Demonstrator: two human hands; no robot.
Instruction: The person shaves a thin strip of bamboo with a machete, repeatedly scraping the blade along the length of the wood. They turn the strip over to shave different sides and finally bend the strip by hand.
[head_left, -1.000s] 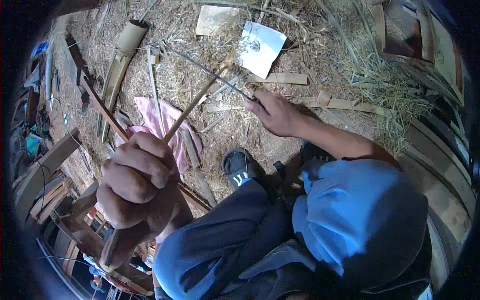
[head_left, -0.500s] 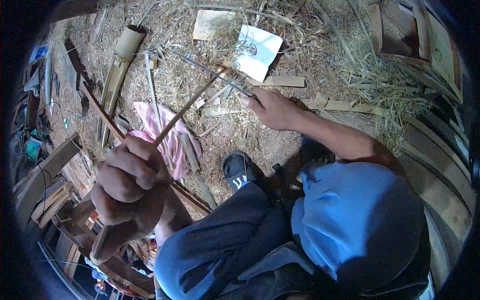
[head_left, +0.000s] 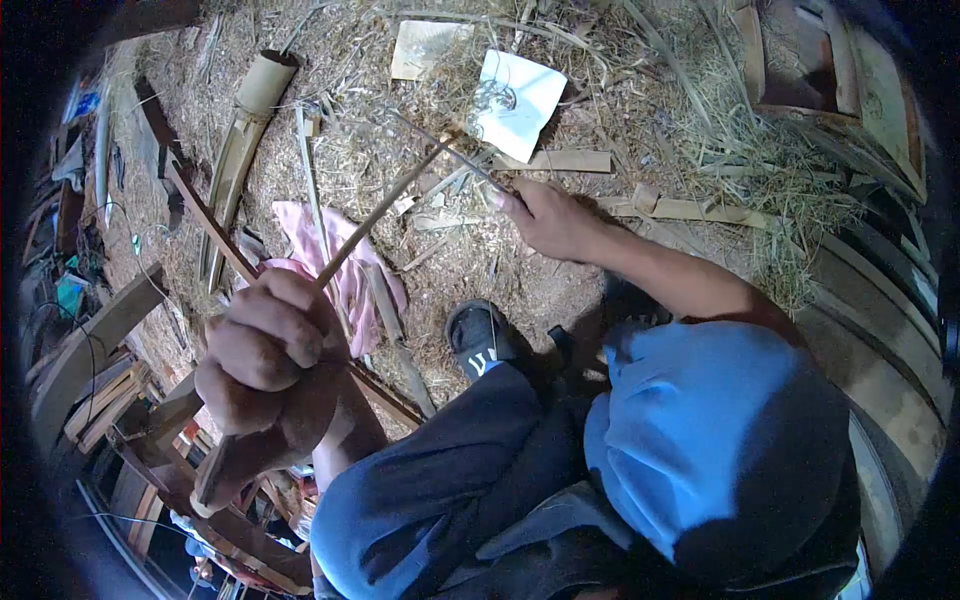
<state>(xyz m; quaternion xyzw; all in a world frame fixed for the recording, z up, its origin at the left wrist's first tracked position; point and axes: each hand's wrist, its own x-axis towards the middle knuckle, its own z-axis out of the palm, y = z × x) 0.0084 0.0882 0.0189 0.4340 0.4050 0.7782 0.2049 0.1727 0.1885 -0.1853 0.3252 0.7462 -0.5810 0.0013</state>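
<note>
My left hand (head_left: 275, 360), large and close to the camera, is wrapped round a thin wooden stick (head_left: 385, 210). The stick slants up and right, and its butt end pokes out below my fist. Thumb and fingers of my right hand (head_left: 550, 218) are closed on a long, narrow, dark blade-like strip (head_left: 450, 150); its handle end is hidden in the grip. The strip points up and left and crosses the stick close to the stick's far tip. A pink cloth (head_left: 375, 300) lies on the ground beyond my left fist.
Shavings and straw cover the ground. A split bamboo pole (head_left: 250, 115) lies upper left, a white sheet (head_left: 520, 100) upper middle. Wood pieces (head_left: 110, 400) crowd the left side; curved boards (head_left: 880, 370) line the right. My sandalled foot (head_left: 485, 335) rests in the middle.
The dark strip has shifted down and right along the stick's tip and reaches less far to the left. My left hand has moved slightly right and down.
</note>
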